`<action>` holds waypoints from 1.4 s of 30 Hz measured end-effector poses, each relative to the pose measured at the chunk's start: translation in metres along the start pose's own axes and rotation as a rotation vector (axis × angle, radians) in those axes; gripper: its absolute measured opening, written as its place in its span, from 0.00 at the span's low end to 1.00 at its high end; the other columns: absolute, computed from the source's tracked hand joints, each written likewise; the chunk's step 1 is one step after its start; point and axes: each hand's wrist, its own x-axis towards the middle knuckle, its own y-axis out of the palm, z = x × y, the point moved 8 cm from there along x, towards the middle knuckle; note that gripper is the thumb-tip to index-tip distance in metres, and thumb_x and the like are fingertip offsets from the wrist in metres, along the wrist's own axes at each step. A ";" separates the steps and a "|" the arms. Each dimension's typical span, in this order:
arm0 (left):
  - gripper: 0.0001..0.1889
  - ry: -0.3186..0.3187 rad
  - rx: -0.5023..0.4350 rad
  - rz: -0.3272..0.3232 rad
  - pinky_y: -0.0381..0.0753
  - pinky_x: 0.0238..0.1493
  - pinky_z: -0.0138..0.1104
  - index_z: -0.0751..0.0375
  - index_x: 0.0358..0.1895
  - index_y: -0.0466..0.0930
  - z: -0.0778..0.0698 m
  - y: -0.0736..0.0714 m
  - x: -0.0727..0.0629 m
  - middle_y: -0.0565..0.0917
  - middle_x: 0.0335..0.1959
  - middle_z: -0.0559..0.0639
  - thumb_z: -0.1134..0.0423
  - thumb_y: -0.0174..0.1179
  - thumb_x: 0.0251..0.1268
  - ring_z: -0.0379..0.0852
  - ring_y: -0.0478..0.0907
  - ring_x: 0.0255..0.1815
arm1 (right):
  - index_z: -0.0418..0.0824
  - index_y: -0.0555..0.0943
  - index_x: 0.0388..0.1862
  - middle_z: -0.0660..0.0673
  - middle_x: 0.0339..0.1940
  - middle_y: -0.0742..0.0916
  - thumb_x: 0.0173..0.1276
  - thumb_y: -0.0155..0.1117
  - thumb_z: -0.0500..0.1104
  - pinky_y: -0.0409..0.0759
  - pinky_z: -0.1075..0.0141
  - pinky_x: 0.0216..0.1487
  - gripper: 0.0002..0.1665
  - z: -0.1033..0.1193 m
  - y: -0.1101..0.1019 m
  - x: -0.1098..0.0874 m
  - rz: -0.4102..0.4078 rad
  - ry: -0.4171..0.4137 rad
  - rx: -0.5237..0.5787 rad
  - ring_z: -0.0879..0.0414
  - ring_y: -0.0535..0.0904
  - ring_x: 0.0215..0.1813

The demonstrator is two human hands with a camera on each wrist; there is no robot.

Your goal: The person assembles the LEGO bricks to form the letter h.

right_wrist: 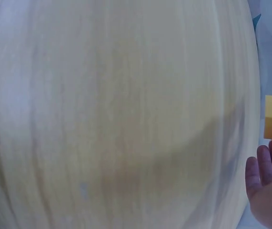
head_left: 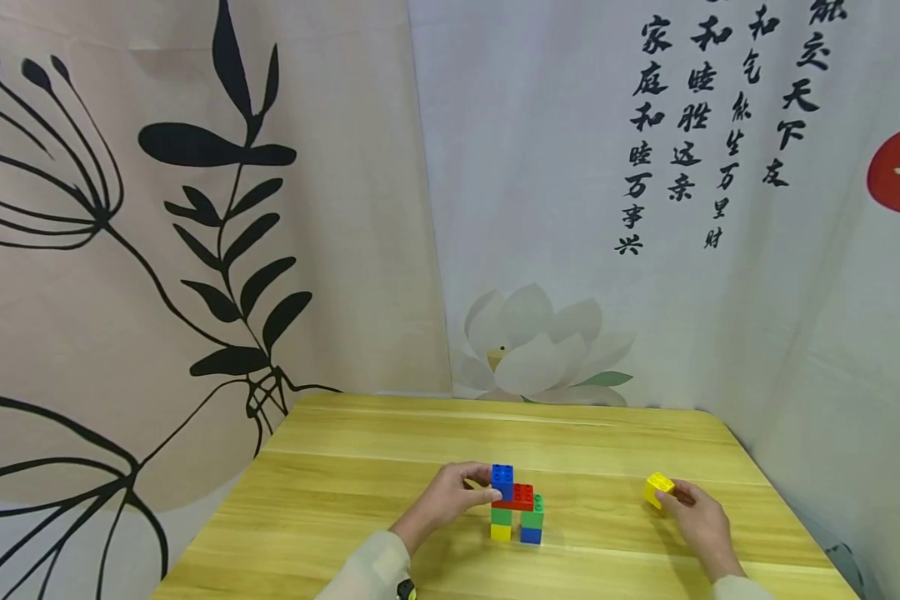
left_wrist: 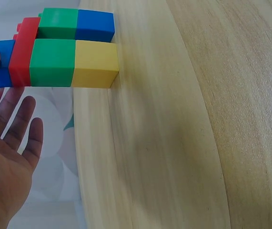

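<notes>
A small arch of toy building blocks stands on the wooden table. Its left column has a yellow block [head_left: 501, 532] under a green block [head_left: 501, 516], its right one a lower blue block [head_left: 531, 536] under another green block [head_left: 532, 519]. Bridging both is a red block [head_left: 523, 497], with an upper blue block [head_left: 502, 481] on its left end. My left hand [head_left: 453, 492] pinches that upper blue block, thumb on its near side. Off to the right, my right hand [head_left: 699, 521] holds a loose yellow block [head_left: 657, 490] between thumb and fingers, raised over the table.
The wooden table [head_left: 360, 467] reaches back to a hanging cloth [head_left: 360, 208] printed with plants, a lotus and dark writing. Its right edge slopes away beyond my right hand. A dark band [head_left: 406, 589] shows at my left sleeve.
</notes>
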 end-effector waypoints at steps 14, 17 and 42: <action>0.14 0.001 -0.024 0.010 0.79 0.44 0.38 0.55 0.51 0.85 -0.001 0.001 0.000 0.83 0.41 0.46 0.58 0.69 0.64 0.46 0.77 0.43 | 0.25 0.64 0.70 0.26 0.64 0.75 0.73 0.61 0.57 0.80 0.56 0.53 0.43 0.030 0.017 0.002 0.020 -0.076 0.036 0.34 0.73 0.62; 0.14 0.004 -0.013 0.003 0.79 0.43 0.38 0.56 0.52 0.85 0.000 0.001 0.001 0.83 0.41 0.46 0.59 0.68 0.64 0.47 0.77 0.43 | 0.26 0.65 0.70 0.27 0.63 0.76 0.73 0.61 0.56 0.80 0.55 0.54 0.42 0.040 0.022 0.001 0.026 -0.097 0.053 0.35 0.74 0.62; 0.15 -0.013 -0.030 0.012 0.79 0.43 0.38 0.55 0.51 0.85 -0.001 0.001 0.000 0.83 0.41 0.46 0.56 0.69 0.63 0.48 0.77 0.43 | 0.31 0.72 0.67 0.35 0.56 0.81 0.72 0.65 0.49 0.80 0.68 0.48 0.33 0.105 0.053 -0.010 0.067 -0.186 0.170 0.44 0.79 0.56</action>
